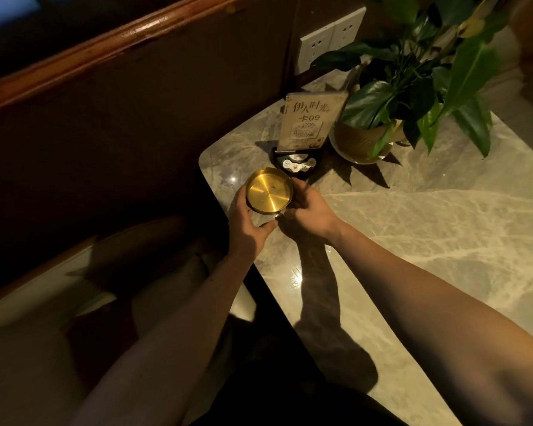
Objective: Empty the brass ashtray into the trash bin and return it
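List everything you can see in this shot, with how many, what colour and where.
Brass ashtray: one, gold, held between both hands over the table's near-left corner; inside looks nearly clean.
Table: one, beige marble.
Sign stand: one, cream card on a black base, behind the ashtray.
Potted plant: one, green leaves, tan pot, right of the sign.
Wall sockets: two white plates, on the wall behind the table.
Wooden rail: one, reddish brown, upper left.
Seat cushion: pale, lower left.
Left hand: fingers on the ashtray's left side.
Right hand: fingers on its right side.
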Motion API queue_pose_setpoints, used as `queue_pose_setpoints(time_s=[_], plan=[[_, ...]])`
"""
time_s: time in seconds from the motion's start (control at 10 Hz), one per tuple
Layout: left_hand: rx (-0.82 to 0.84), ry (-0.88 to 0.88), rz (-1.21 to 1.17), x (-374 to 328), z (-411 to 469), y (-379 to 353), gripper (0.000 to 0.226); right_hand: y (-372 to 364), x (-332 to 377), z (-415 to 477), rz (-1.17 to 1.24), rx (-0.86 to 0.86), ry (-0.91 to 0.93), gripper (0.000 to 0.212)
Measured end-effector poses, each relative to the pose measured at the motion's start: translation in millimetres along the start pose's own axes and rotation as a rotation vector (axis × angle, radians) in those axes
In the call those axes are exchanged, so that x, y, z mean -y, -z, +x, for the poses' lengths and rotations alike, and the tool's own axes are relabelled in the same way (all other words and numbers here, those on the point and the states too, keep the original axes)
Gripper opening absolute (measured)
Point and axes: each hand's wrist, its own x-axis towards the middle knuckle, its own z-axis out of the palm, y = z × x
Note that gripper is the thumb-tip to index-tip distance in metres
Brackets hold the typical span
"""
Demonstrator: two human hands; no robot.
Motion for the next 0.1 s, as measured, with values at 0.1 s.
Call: queue_pose_setpoints(time_s=[0.1], plan=[[-0.075, -0.058, 0.065, -8.4, -10.6, -3.2, 0.093, 4.6, -0.8, -3.7, -0.059, -0.024, -0.013, 0.071]])
